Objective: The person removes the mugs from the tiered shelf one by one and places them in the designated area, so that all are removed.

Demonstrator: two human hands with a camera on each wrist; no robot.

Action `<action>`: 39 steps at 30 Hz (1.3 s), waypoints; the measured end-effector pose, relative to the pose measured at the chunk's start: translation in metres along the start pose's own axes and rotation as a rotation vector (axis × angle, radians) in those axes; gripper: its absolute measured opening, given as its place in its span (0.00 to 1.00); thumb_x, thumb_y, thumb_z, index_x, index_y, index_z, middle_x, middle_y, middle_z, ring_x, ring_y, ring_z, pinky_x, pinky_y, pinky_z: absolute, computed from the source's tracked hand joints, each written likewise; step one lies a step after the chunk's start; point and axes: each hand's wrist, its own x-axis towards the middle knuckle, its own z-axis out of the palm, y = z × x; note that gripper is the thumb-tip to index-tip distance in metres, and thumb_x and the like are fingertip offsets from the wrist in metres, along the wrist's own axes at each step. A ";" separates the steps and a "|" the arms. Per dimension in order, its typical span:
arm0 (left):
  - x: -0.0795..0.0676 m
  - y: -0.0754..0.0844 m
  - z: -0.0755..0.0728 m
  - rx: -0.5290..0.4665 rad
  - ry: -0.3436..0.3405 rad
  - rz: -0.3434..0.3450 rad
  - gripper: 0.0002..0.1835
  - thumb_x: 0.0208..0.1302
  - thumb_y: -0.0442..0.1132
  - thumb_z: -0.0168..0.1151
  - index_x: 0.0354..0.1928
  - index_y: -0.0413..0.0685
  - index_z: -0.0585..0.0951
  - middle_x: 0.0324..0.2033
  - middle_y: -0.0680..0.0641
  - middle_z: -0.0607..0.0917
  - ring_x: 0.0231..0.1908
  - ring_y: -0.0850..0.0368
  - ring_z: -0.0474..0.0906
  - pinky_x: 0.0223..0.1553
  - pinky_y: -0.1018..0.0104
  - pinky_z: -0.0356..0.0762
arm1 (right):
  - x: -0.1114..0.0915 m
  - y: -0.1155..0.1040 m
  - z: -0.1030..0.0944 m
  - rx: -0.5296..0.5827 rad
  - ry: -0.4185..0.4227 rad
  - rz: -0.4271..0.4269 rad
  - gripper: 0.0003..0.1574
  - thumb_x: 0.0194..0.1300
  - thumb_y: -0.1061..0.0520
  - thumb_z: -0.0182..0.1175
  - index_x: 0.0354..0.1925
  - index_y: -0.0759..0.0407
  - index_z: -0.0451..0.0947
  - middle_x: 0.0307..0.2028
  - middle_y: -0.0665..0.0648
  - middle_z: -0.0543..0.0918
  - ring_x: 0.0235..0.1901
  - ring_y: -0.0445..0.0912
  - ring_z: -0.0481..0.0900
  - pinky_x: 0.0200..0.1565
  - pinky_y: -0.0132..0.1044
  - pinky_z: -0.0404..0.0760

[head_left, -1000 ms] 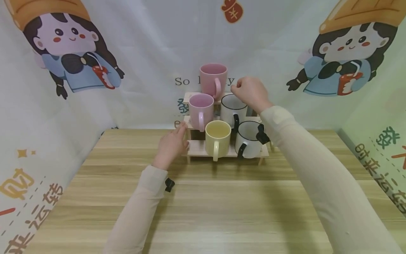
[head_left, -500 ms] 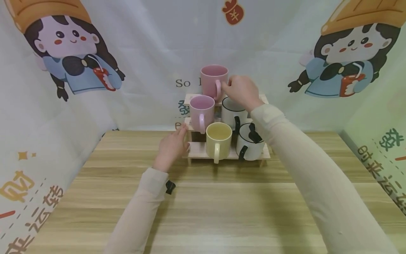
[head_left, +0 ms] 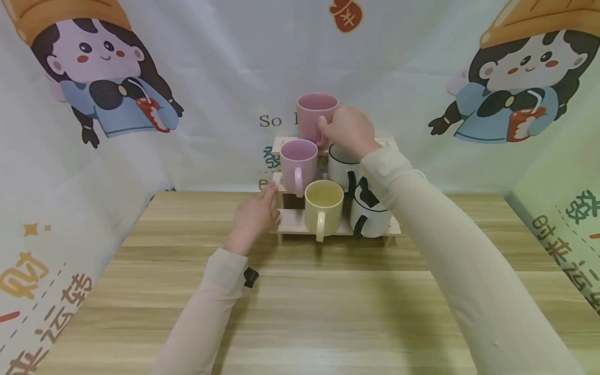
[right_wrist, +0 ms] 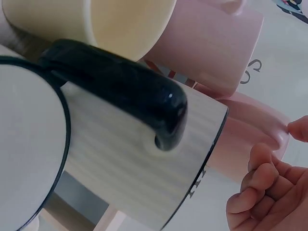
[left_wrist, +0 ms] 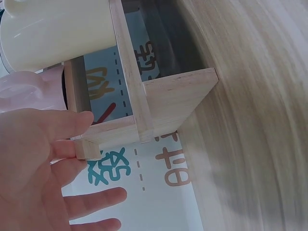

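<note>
A tiered wooden rack bears several mugs. On its top tier stands a pink mug, upright, with my right hand at its handle. My right thumb and curled fingers pinch that handle; the other fingers are bent in. My left hand holds the rack's left end, thumb and index finger on either side of a wooden shelf end, the remaining fingers spread. The middle tier carries a lilac mug and a black-rimmed white mug, the latter partly hidden by my right hand.
On the lowest tier are a yellow mug and another black-rimmed white mug, partly covered by my right sleeve. Underneath lies a wood-grain table. Printed cloth hangs behind and along both sides.
My right hand has moved left, from above the middle white mug to the top pink mug's handle, and now pinches it. My left hand has stayed at the rack's left end.
</note>
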 end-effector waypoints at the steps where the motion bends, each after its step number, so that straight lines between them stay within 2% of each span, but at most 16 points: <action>1: 0.000 -0.001 0.000 -0.002 -0.003 -0.001 0.37 0.66 0.44 0.58 0.73 0.48 0.55 0.74 0.49 0.52 0.60 0.37 0.71 0.47 0.51 0.80 | 0.001 -0.001 0.002 0.008 -0.002 -0.002 0.27 0.70 0.41 0.43 0.23 0.55 0.73 0.25 0.53 0.78 0.24 0.45 0.68 0.23 0.33 0.64; 7: 0.000 -0.001 0.003 0.006 -0.004 -0.009 0.37 0.67 0.45 0.57 0.74 0.49 0.54 0.74 0.50 0.52 0.58 0.38 0.73 0.45 0.53 0.81 | 0.006 -0.005 0.011 0.059 0.023 0.000 0.22 0.68 0.45 0.45 0.22 0.55 0.71 0.28 0.54 0.83 0.25 0.46 0.73 0.24 0.34 0.66; 13: 0.000 0.000 0.000 0.022 0.028 0.005 0.36 0.67 0.45 0.58 0.73 0.48 0.56 0.74 0.49 0.54 0.58 0.40 0.74 0.43 0.55 0.82 | 0.008 -0.009 0.012 0.094 0.052 0.014 0.22 0.69 0.47 0.44 0.21 0.56 0.67 0.27 0.55 0.81 0.26 0.46 0.75 0.25 0.33 0.66; 18: -0.001 0.000 0.000 0.012 0.037 0.003 0.36 0.66 0.45 0.59 0.73 0.48 0.57 0.74 0.49 0.55 0.58 0.41 0.74 0.43 0.54 0.82 | 0.008 -0.010 0.017 0.132 0.068 0.012 0.22 0.70 0.48 0.44 0.22 0.57 0.67 0.26 0.55 0.79 0.28 0.46 0.80 0.26 0.32 0.71; 21: -0.001 -0.001 0.001 0.014 0.035 0.001 0.36 0.66 0.45 0.59 0.73 0.48 0.57 0.74 0.49 0.55 0.56 0.41 0.75 0.39 0.56 0.82 | 0.007 -0.010 0.020 0.121 0.079 0.001 0.22 0.71 0.49 0.43 0.21 0.57 0.66 0.24 0.55 0.76 0.29 0.45 0.80 0.27 0.31 0.72; 25: -0.001 -0.001 0.002 0.025 0.035 0.004 0.36 0.66 0.45 0.58 0.73 0.48 0.57 0.74 0.49 0.55 0.51 0.42 0.78 0.36 0.59 0.82 | 0.008 -0.009 0.024 0.055 0.101 -0.016 0.24 0.71 0.51 0.42 0.19 0.57 0.64 0.22 0.54 0.73 0.27 0.47 0.75 0.26 0.32 0.69; 31: 0.000 -0.001 0.002 0.041 0.041 0.001 0.36 0.66 0.45 0.58 0.72 0.48 0.58 0.73 0.49 0.56 0.45 0.43 0.81 0.34 0.60 0.81 | 0.008 -0.007 0.028 0.010 0.139 -0.048 0.26 0.72 0.51 0.41 0.18 0.58 0.64 0.20 0.55 0.69 0.25 0.48 0.71 0.26 0.33 0.67; 39: 0.001 -0.001 0.003 0.012 0.031 -0.010 0.35 0.66 0.44 0.59 0.72 0.48 0.58 0.74 0.50 0.55 0.55 0.41 0.76 0.41 0.55 0.82 | 0.007 -0.006 0.032 0.016 0.189 -0.064 0.26 0.73 0.51 0.41 0.18 0.58 0.64 0.20 0.55 0.72 0.25 0.48 0.74 0.26 0.33 0.70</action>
